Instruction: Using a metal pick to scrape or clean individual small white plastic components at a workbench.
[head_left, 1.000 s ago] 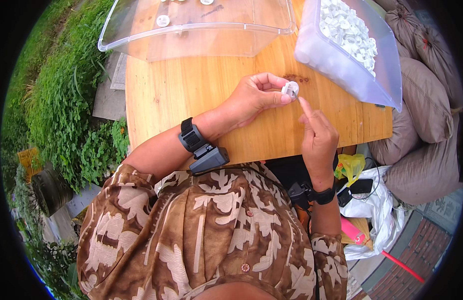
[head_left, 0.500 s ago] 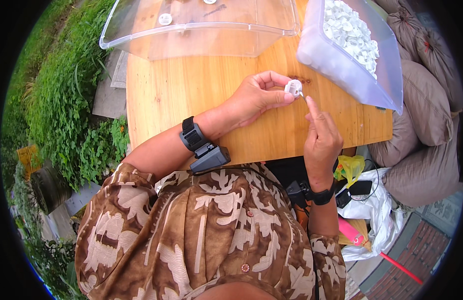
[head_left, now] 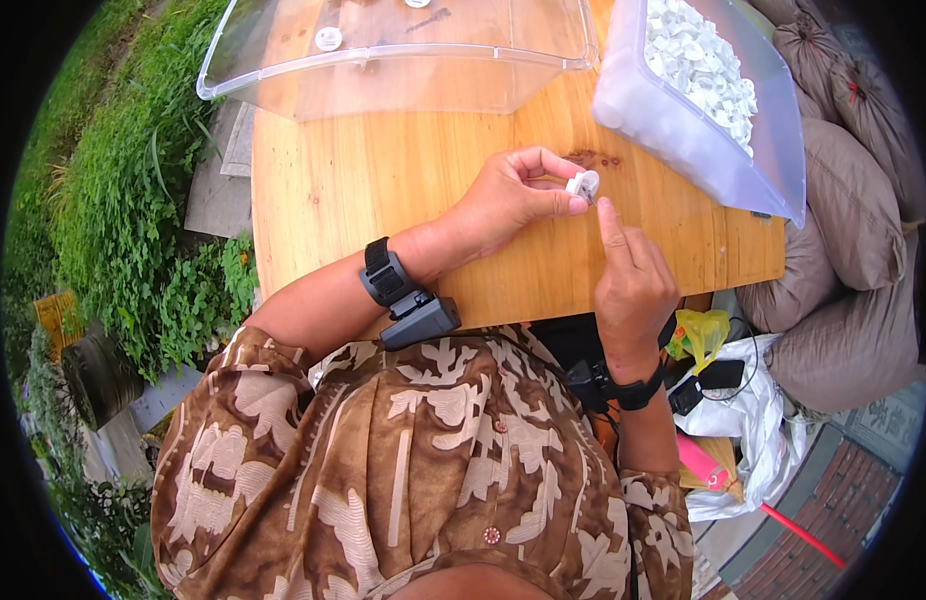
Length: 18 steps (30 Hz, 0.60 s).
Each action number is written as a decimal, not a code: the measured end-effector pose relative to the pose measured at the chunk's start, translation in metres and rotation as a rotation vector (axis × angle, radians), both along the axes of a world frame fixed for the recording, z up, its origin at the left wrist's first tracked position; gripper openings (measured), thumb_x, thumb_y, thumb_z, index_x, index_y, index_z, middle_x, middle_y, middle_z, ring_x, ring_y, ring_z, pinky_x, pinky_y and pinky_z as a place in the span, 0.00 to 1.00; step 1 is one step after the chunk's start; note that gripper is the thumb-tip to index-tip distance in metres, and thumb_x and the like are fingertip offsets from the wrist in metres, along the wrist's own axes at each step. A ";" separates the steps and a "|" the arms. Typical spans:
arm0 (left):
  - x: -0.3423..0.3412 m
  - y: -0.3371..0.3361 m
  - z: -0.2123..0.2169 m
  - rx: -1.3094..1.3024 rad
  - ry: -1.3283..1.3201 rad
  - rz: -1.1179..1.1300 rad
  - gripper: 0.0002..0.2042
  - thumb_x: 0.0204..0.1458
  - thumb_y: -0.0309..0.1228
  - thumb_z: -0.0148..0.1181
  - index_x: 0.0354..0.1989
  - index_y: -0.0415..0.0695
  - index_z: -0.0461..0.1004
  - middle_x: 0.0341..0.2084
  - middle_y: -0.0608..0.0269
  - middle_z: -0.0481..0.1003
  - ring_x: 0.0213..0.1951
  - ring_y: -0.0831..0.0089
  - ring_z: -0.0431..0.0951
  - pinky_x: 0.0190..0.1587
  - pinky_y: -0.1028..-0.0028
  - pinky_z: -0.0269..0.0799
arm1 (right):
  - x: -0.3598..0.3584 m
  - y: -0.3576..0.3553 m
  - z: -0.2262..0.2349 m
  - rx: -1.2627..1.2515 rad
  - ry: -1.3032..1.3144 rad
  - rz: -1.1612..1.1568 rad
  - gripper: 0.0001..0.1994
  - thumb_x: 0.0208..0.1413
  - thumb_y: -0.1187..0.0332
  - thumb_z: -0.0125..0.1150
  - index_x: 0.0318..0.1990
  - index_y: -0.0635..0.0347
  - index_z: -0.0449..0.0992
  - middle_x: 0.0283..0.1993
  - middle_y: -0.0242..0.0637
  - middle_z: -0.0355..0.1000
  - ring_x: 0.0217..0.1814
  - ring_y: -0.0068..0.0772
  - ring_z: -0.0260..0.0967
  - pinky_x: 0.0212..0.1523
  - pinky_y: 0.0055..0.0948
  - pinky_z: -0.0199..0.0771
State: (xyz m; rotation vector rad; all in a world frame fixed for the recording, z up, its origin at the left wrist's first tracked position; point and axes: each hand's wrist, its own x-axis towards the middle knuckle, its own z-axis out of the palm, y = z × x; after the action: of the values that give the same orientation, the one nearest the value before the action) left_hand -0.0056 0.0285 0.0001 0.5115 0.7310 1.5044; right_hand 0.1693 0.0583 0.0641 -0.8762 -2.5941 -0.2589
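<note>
Over the wooden table, the thumb and fingers of my left hand pinch a small white round plastic part, tilted so that its disc faces right. Close by its lower right edge is my right hand, index finger stretched along toward the part and the other fingers curled in. A thin tool with a narrow tip shows at that fingertip half a second ago; now it is mostly hidden by the finger and the part. Both wrists wear black straps with grey devices.
At the far right of the table stands a translucent bin heaped with white plastic parts. A clear bin at the back left holds a few white discs. Stuffed sacks lie beyond the right edge, grass on the left.
The white part has turned in my left fingers, its disc now seen more from the side. My right hand has shifted slightly left, its fingertip close under the part.
</note>
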 end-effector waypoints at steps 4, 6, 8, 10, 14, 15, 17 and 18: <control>0.001 -0.001 0.004 -0.005 0.142 -0.009 0.12 0.48 0.17 0.63 0.42 0.35 0.73 0.41 0.56 0.77 0.43 0.74 0.79 0.49 0.76 0.75 | 0.001 -0.003 0.007 0.037 -0.123 0.008 0.22 0.46 0.77 0.56 0.52 0.52 0.76 0.26 0.28 0.65 0.26 0.28 0.65 0.26 0.29 0.68; 0.001 -0.003 0.005 -0.018 0.240 -0.005 0.12 0.48 0.18 0.64 0.42 0.35 0.74 0.41 0.57 0.78 0.43 0.75 0.79 0.48 0.77 0.74 | 0.001 -0.003 0.009 0.022 -0.165 0.030 0.21 0.46 0.76 0.56 0.51 0.53 0.77 0.25 0.28 0.62 0.25 0.28 0.63 0.25 0.30 0.67; 0.000 -0.003 0.005 -0.001 0.266 -0.019 0.13 0.48 0.18 0.64 0.43 0.35 0.73 0.41 0.58 0.78 0.43 0.75 0.79 0.49 0.76 0.74 | 0.000 -0.004 0.020 -0.018 -0.187 0.025 0.21 0.46 0.77 0.56 0.51 0.53 0.76 0.26 0.29 0.63 0.25 0.29 0.64 0.25 0.30 0.67; -0.002 -0.002 0.007 0.018 0.291 -0.035 0.14 0.48 0.19 0.64 0.44 0.35 0.73 0.41 0.58 0.78 0.43 0.76 0.78 0.49 0.76 0.74 | 0.002 -0.004 0.026 -0.056 -0.210 0.018 0.21 0.46 0.77 0.55 0.51 0.53 0.76 0.26 0.29 0.64 0.26 0.30 0.65 0.25 0.30 0.68; -0.004 -0.001 0.008 0.026 0.220 -0.032 0.14 0.49 0.20 0.65 0.45 0.36 0.73 0.41 0.60 0.78 0.43 0.76 0.78 0.49 0.77 0.73 | 0.013 -0.002 0.032 -0.053 -0.115 0.008 0.23 0.46 0.79 0.54 0.52 0.53 0.75 0.27 0.31 0.65 0.27 0.33 0.67 0.27 0.32 0.68; -0.004 -0.001 0.008 0.028 0.213 -0.031 0.15 0.49 0.21 0.65 0.45 0.37 0.73 0.41 0.60 0.78 0.43 0.77 0.78 0.49 0.77 0.73 | 0.015 -0.003 0.034 -0.048 -0.124 -0.025 0.24 0.46 0.80 0.54 0.53 0.53 0.75 0.28 0.32 0.66 0.27 0.33 0.67 0.27 0.32 0.69; -0.004 -0.001 0.011 0.030 0.208 -0.038 0.14 0.49 0.21 0.65 0.45 0.37 0.72 0.41 0.60 0.78 0.43 0.77 0.78 0.49 0.78 0.73 | 0.014 -0.003 0.036 -0.050 -0.120 -0.026 0.24 0.45 0.80 0.54 0.52 0.53 0.76 0.27 0.32 0.66 0.27 0.33 0.67 0.27 0.32 0.69; -0.004 -0.001 0.012 0.032 0.204 -0.043 0.14 0.49 0.21 0.65 0.45 0.37 0.72 0.41 0.61 0.78 0.43 0.77 0.78 0.48 0.78 0.73 | 0.014 -0.002 0.036 -0.052 -0.114 -0.026 0.24 0.45 0.81 0.53 0.52 0.52 0.76 0.27 0.32 0.65 0.27 0.33 0.67 0.27 0.32 0.68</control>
State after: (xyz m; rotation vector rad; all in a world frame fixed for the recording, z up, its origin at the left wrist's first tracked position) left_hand -0.0096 0.0272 0.0118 0.7081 0.8498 1.4388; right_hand 0.1828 0.0564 0.0999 -0.9389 -2.7071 -0.2562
